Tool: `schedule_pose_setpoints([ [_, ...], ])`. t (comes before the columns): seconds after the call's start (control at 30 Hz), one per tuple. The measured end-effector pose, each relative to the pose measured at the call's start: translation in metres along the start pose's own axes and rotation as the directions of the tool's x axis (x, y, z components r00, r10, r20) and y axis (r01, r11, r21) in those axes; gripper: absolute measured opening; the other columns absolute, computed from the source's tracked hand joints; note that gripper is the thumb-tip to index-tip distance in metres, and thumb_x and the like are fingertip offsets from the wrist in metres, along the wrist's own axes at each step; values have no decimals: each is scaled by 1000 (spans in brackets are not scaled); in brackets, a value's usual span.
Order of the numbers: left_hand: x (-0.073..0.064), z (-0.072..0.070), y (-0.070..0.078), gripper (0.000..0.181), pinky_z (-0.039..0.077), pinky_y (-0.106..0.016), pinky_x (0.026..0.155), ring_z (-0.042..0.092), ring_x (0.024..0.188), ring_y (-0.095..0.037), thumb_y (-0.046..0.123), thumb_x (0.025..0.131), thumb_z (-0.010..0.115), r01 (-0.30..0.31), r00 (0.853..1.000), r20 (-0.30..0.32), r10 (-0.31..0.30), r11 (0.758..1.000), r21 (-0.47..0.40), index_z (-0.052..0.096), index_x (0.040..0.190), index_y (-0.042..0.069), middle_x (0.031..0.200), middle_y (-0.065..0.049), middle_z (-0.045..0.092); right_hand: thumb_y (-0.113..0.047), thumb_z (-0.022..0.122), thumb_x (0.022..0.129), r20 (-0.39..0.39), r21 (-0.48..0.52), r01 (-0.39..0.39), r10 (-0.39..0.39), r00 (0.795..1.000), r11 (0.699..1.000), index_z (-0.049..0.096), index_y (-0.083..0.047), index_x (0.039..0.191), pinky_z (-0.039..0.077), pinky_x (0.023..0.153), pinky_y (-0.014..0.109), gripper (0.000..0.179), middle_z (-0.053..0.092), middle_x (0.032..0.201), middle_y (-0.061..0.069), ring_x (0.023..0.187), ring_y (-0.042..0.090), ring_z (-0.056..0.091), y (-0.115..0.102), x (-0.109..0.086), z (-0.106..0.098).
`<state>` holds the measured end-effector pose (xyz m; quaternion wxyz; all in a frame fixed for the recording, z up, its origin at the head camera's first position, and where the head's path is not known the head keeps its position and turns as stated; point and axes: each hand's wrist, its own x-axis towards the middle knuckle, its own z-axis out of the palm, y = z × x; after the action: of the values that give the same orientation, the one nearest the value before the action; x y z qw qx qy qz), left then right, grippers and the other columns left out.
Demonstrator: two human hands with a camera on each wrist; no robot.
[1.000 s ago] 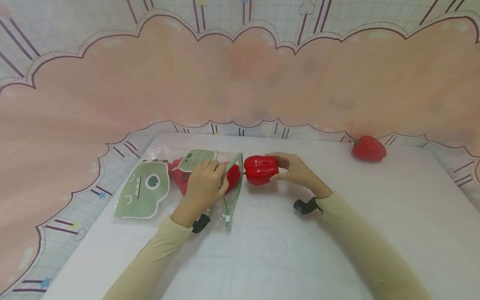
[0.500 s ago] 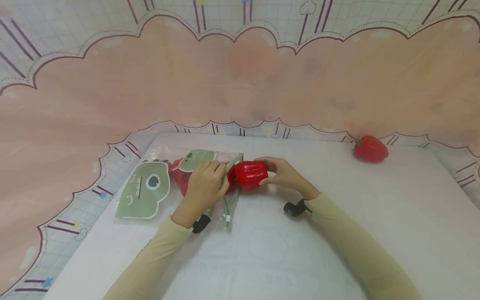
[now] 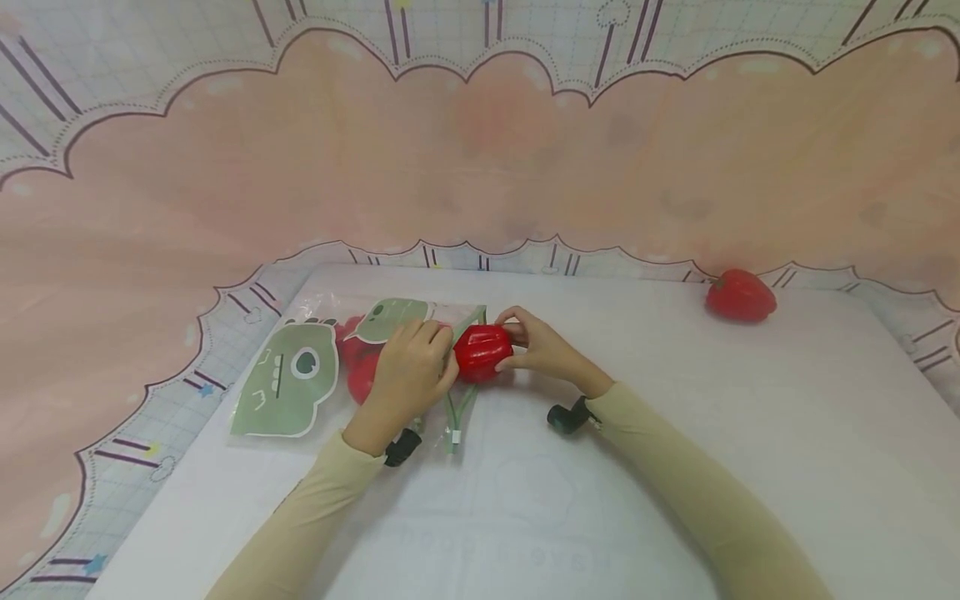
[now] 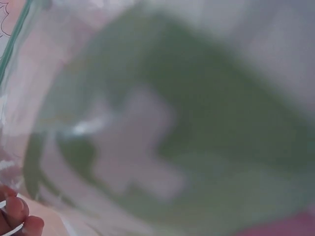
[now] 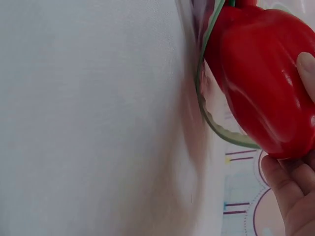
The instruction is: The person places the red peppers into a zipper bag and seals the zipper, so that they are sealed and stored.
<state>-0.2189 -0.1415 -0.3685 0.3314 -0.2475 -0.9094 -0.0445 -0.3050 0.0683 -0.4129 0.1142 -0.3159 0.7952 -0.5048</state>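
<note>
My right hand grips a red bell pepper by its blunt end, thumb and fingers on opposite sides. In the right wrist view the pepper is at the mouth of a clear zip bag, whose green-edged rim curves round beside it. The bag has a green dinosaur print. My left hand pinches the bag's upper edge near the opening. Inside the bag lie red peppers, partly covered by the print and the left hand. The left wrist view shows blurred green print and fingertips.
Another red bell pepper lies at the back right of the white table. A patterned pink curtain hangs behind. The bag's green zip slider hangs at its near corner.
My right hand has moved left with the bell pepper, from just outside the bag into its mouth. The left hand has stayed in place on the bag's edge.
</note>
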Motion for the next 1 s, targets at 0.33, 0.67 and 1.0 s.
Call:
schedule_pose_setpoints([
  [0.33, 0, 1, -1, 19, 48, -32, 68, 55, 74, -23, 15, 74, 72, -12, 1000, -7, 12, 1000, 20, 63, 86, 3, 80, -10, 65, -9, 74, 77, -53, -144, -33, 25, 998, 989, 51, -6, 132, 43, 102, 39, 59, 56, 133, 13, 125, 29, 52, -4, 8, 6],
  [0.67, 0, -1, 0, 17, 47, -32, 66, 54, 72, -23, 14, 75, 69, -27, 1000, -14, 27, 999, 22, 63, 85, 3, 76, -10, 63, -3, 70, 80, -33, -146, -20, 16, 999, 989, 53, -2, 129, 44, 100, 37, 53, 59, 128, 16, 121, 28, 55, -1, 14, 13],
  [1.0, -1, 0, -2, 17, 48, -33, 66, 55, 72, -23, 14, 76, 66, -36, 999, -24, 37, 999, 41, 64, 88, 2, 77, -10, 64, -2, 70, 78, -98, -122, -13, 1, 995, 992, 61, 3, 112, 48, 96, 32, 36, 65, 114, 18, 112, 29, 62, -6, 21, 18],
])
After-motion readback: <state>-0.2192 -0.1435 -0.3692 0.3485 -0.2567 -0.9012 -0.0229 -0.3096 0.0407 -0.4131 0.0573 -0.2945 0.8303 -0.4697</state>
